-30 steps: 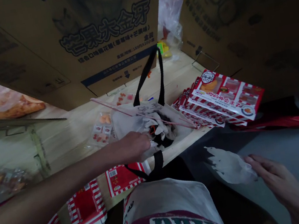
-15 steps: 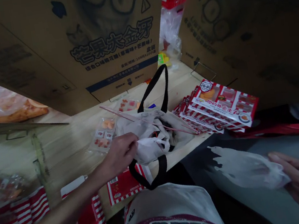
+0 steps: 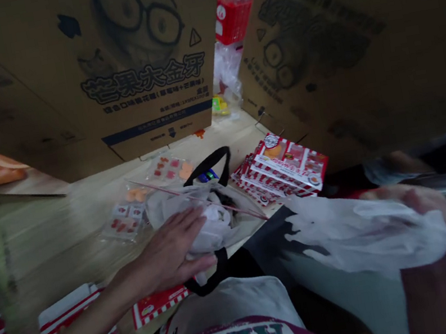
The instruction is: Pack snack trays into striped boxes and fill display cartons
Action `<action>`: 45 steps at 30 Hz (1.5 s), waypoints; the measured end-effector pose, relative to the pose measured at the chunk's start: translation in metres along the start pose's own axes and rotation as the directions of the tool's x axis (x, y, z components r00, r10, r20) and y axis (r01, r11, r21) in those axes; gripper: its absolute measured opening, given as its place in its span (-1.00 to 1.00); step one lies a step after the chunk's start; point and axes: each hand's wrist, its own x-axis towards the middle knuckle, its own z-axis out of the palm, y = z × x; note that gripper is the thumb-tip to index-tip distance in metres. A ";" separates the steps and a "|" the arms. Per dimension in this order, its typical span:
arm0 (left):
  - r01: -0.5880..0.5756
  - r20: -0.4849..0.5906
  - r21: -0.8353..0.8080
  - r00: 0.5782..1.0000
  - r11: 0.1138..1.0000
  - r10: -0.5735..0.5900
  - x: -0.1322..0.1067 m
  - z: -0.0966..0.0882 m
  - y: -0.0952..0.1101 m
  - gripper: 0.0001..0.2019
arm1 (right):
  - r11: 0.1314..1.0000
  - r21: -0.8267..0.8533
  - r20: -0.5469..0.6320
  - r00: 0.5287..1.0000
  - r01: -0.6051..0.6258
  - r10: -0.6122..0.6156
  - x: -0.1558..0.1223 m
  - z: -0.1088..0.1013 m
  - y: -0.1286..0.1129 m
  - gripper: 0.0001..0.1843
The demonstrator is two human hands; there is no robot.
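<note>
Open left hand (image 3: 168, 250) presses white plastic (image 3: 214, 228) into a tote (image 3: 249, 222); clenched right hand (image 3: 445, 266) has raised a plastic bag (image 3: 366, 234).

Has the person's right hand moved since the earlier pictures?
Yes: the right hand has risen toward the camera; the white plastic bag in it now nearly reaches the stack of boxes instead of sitting below them.

The white tote bag (image 3: 215, 222) has black handles (image 3: 208, 165); the stacked boxes (image 3: 288, 163) have red-and-white stripes.
</note>
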 end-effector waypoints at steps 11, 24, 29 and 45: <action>-0.330 -0.402 -0.874 0.904 0.358 -0.148 0.011 -0.036 0.065 -0.12 | 0.857 0.497 0.798 0.463 -0.140 -0.387 0.027 0.106 -0.103 -0.40; -0.515 -0.376 -0.848 0.422 0.123 -0.825 -0.048 0.003 0.132 -0.83 | 0.937 0.348 0.937 0.062 -0.045 -0.345 0.029 0.220 -0.132 -0.61; -0.635 -0.470 -0.751 0.321 0.181 -0.822 -0.075 0.018 0.133 -0.85 | 0.934 0.358 0.933 -0.017 -0.010 -0.358 0.011 0.245 -0.132 -0.56; -0.534 -0.475 -0.778 0.156 0.331 -0.866 -0.089 0.010 0.128 -0.67 | 0.891 0.439 0.898 0.058 -0.113 -0.436 -0.003 0.265 -0.164 -0.83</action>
